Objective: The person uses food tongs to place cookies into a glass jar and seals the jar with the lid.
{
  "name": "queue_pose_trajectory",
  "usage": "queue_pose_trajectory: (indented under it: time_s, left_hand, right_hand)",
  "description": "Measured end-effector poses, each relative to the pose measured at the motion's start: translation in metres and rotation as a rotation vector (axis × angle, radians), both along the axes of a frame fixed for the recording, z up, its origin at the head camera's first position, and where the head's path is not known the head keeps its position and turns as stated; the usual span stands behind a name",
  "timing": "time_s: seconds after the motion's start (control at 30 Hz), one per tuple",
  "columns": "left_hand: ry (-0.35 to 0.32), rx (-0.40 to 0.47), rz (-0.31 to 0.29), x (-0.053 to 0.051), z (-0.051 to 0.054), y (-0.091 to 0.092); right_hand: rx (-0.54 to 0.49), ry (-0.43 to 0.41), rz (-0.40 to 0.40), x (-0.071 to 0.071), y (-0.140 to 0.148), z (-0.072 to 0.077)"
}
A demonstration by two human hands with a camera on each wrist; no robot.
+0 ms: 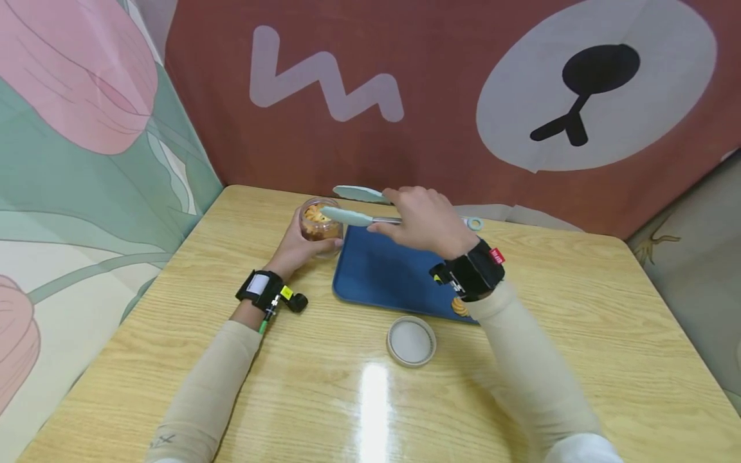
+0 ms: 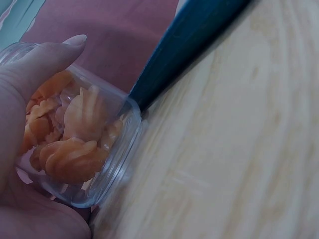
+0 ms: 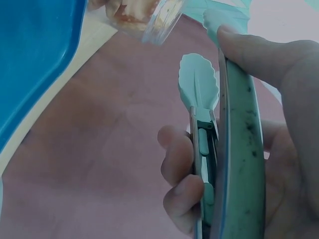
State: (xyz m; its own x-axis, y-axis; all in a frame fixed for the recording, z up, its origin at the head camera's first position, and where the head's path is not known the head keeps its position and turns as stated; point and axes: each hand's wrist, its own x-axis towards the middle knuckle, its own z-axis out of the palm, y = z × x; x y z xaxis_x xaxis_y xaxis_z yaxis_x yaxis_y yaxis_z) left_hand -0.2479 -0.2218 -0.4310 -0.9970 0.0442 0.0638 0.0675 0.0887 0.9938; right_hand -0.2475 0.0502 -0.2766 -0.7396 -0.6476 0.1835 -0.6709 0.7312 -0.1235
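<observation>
My left hand (image 1: 294,248) grips a clear plastic jar (image 1: 329,233) at the left edge of the blue tray (image 1: 382,280). Through the jar's wall in the left wrist view, several swirled golden cookies (image 2: 72,159) show, with my thumb across its side. My right hand (image 1: 428,222) holds a pair of mint-green tongs (image 1: 350,217) above the tray. The tongs' tips stand apart, one over the jar's mouth and one beyond it, with nothing between them. In the right wrist view, thumb and fingers wrap the tongs' two arms (image 3: 241,149).
A swirled cookie (image 1: 460,307) lies at the tray's near right corner, partly behind my right wrist. In front of the tray, a round whitish lid (image 1: 411,341) lies on the wooden table (image 1: 312,373). A brown printed wall covering (image 1: 428,128) rises behind the table.
</observation>
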Motion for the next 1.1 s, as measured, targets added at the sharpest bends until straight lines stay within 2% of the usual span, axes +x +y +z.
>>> queue_pose_trajectory:
  time_s: [0.27, 0.6, 0.9, 1.1]
  left_hand:
    - [-0.030, -0.013, 0.013, 0.000, 0.003, -0.001]
    - [-0.050, -0.029, 0.010, 0.016, 0.026, 0.004]
    - [-0.061, -0.009, 0.013, 0.016, 0.021, -0.001]
    - [-0.065, -0.021, 0.000, 0.013, 0.023, 0.001]
  right_hand:
    - [0.012, 0.051, -0.012, 0.006, 0.021, 0.003]
    - [0.019, 0.028, -0.033, 0.022, 0.061, -0.003]
    - [0.095, 0.044, -0.062, 0.041, 0.096, -0.007]
    - [0.101, -0.057, -0.052, 0.056, 0.126, -0.012]
